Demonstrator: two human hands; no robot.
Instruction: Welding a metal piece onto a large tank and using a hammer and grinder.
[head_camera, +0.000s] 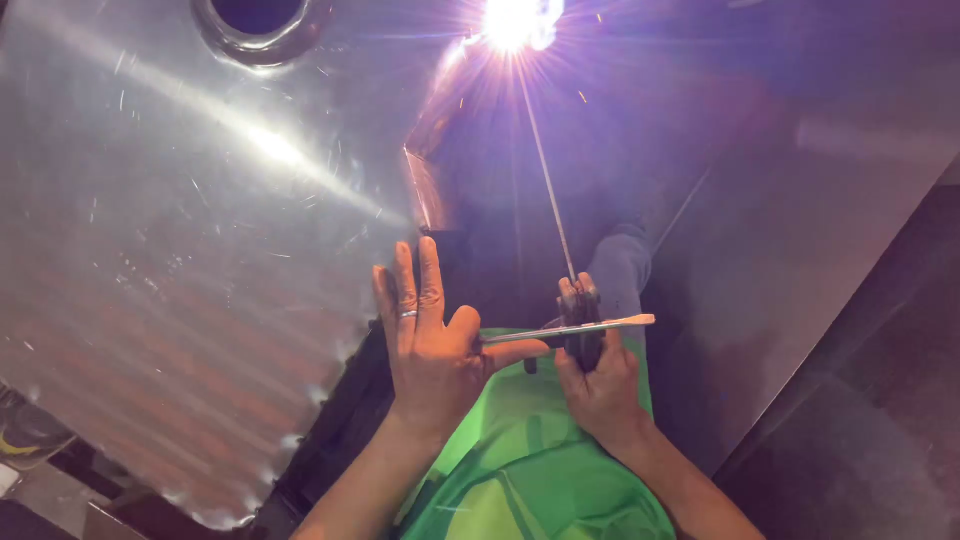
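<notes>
Gripping a dark clamp-like holder (583, 335), the right hand (600, 385) is seen low in the middle of the view, its fingers wrapped around the holder from below so that the dark body rises just above the knuckles. From the top of the holder a thin straight rod (545, 160) is held, running up and slightly left to a very bright flare of light (520, 22) at the upper edge, where a few sparks are scattered (the glare hides the rod's far tip). The left hand (430, 345) is raised beside it with the four fingers spread flat and upright, a ring on one finger, while a flat pale strip (575, 328) is pinched between the thumb and the side of the palm. The strip lies nearly level, reaching rightward from that pinch across the front of the holder and ending just past it, so the two hands are linked by it. Behind the left hand a large shiny metal sheet (170, 250) with a round opening (258, 22) near its top is spread out; a green garment (520, 460) is seen below both wrists.
</notes>
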